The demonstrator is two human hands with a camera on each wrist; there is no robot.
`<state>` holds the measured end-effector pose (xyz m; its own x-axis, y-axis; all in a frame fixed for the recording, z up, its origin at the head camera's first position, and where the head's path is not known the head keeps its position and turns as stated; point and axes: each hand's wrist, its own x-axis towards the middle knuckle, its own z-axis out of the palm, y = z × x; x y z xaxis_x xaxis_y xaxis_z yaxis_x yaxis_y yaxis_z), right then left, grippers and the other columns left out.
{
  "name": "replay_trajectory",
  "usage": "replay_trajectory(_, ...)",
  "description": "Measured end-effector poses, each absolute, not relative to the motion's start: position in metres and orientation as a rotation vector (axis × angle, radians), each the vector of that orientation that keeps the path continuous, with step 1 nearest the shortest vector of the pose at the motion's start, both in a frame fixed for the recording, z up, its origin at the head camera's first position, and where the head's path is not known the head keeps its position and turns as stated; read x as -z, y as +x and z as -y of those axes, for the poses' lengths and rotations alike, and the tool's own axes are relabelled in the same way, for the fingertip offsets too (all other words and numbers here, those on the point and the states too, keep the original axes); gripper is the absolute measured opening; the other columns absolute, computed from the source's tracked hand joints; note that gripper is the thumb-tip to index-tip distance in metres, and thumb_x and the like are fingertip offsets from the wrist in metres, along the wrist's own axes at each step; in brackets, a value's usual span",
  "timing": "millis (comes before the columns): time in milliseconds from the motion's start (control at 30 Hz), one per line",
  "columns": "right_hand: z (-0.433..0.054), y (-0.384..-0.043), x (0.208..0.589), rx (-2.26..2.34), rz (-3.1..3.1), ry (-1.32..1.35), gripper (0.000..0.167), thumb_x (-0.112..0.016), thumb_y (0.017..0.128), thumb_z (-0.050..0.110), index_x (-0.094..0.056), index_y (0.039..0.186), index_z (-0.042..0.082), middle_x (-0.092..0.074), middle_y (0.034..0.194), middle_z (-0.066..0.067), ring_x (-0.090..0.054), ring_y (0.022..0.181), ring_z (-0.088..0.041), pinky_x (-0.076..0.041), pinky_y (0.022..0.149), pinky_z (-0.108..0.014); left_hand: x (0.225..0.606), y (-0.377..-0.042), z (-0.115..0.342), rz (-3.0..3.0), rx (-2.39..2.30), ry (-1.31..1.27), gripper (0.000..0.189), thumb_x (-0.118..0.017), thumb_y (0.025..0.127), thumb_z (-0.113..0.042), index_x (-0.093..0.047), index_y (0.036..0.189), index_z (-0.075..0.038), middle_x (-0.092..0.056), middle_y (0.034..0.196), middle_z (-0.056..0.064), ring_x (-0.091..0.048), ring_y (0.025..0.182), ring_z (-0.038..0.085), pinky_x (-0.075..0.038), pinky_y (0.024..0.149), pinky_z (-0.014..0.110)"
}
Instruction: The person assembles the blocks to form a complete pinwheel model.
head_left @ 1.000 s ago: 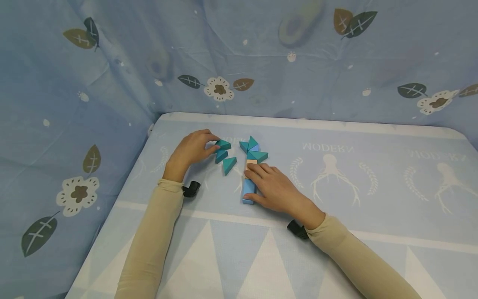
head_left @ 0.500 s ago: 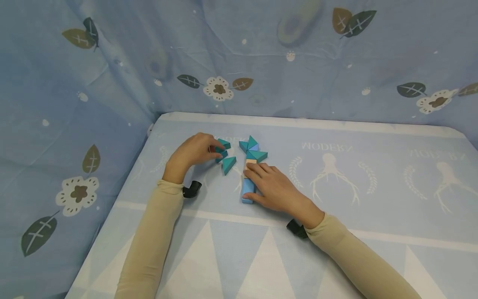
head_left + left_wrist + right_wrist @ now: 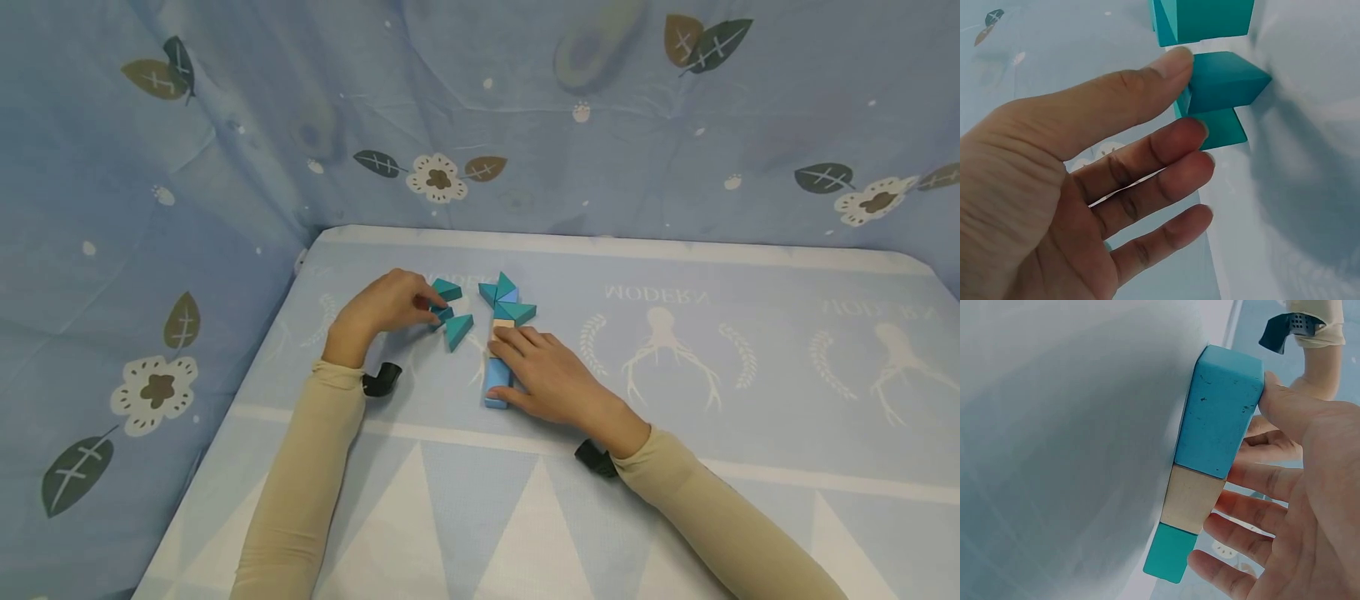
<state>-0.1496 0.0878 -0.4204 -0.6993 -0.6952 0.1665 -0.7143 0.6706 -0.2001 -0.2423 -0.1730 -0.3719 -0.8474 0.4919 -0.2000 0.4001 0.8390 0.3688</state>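
Note:
At the back of the table, my left hand (image 3: pixel 382 304) pinches the middle of three loose teal triangular blocks (image 3: pixel 1229 81) between thumb and index finger; the other fingers stay spread. Another loose triangle (image 3: pixel 447 289) lies behind it, and the third (image 3: pixel 459 331) lies nearer. My right hand (image 3: pixel 551 379) rests with extended fingers along a row of blocks. The row has a blue oblong block (image 3: pixel 1222 412), a plain wooden block (image 3: pixel 1192 497) and a teal piece (image 3: pixel 1169 553). Its far end fans into teal triangles (image 3: pixel 517 312) and one light-blue triangle (image 3: pixel 512 296).
The table (image 3: pixel 750 450) wears a pale blue and white patterned cloth. A blue floral curtain (image 3: pixel 585 167) hangs behind it and along the left side. Black wrist devices (image 3: pixel 382 380) sit below both hands.
My left hand has shifted slightly nearer, from the back triangle to the middle one, and its fingers have come together on that block. The right hand and the row stay put.

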Motion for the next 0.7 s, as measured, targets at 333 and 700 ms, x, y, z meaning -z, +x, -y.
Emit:
replay_trajectory(333, -0.0875, -0.1496, 0.4201, -0.398, 2.801, 1.182, 0.062, -0.064, 0.091, 0.05, -0.055, 0.136, 0.007, -0.047, 0.146, -0.012, -0.047, 0.131, -0.029, -0.045, 0.102, -0.048, 0.3678, -0.2412, 0.1796, -2.706, -0.541, 0.659, 0.029, -0.076, 0.086, -0.019, -0.075, 0.113, -0.008, -0.07, 0.092, 0.007, -0.059, 0.08, 0.019, -0.05, 0.069, 0.031)
replay_trajectory(700, -0.0879, -0.1501, 0.4214, -0.4, 2.784, 1.188, 0.063, -0.063, 0.091, 0.051, -0.055, 0.136, 0.008, -0.048, 0.146, -0.011, -0.047, 0.131, -0.028, -0.045, 0.102, -0.048, 0.3761, -0.2471, 0.1831, -2.898, -0.433, 0.637, 0.032, -0.07, 0.091, -0.015, -0.07, 0.122, -0.007, -0.064, 0.118, 0.011, -0.062, 0.099, 0.028, -0.052, 0.088, 0.044)
